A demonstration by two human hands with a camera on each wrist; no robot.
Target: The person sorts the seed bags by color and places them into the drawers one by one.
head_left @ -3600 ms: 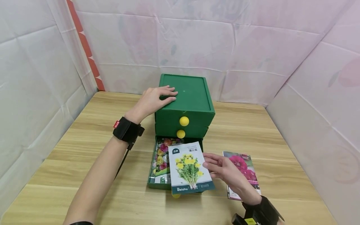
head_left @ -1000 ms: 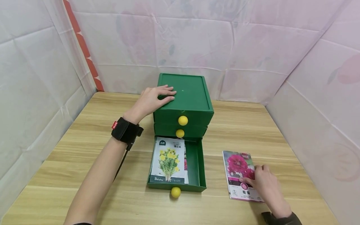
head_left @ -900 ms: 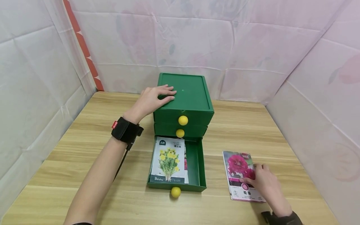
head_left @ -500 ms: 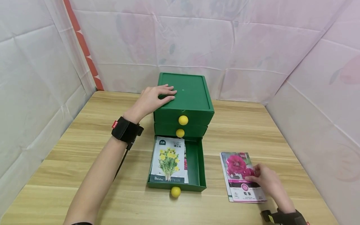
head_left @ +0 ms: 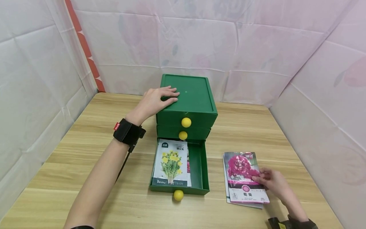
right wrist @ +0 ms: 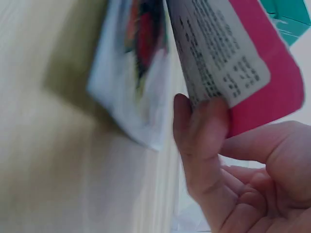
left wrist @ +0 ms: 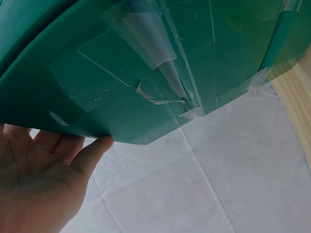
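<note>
White and pale pink cloth sheets (head_left: 200,41) hang all around a wooden table (head_left: 71,152), and a red-orange strip (head_left: 83,44) runs down the left corner of the cloth.

On the table, near the back, stands a green drawer box (head_left: 197,95) with three drawers. The top two drawers are pushed in and each has a yellow ball knob (head_left: 186,122). The bottom drawer (head_left: 200,165) is pulled out toward the person, and its own yellow knob (head_left: 178,195) sits at its front edge. Inside this drawer, on the left part, lies a seed packet with yellow flowers (head_left: 171,163); another packet is under it, with only a thin edge showing.

The left hand (head_left: 155,101) rests flat on the top of the green box, at its left edge, with the fingers straight and relaxed. In the left wrist view the left hand (left wrist: 39,184) is just under the green edge of the box (left wrist: 146,63).

The right hand (head_left: 271,181) is on the table to the right of the open drawer. Its fingers pinch the right edge of a seed packet with pink flowers (head_left: 243,178). In the right wrist view the fingers (right wrist: 204,131) are curled on the packet edge, and this packet (right wrist: 228,58) is raised a little from a second packet (right wrist: 136,73) that lies under it on the table.
</note>
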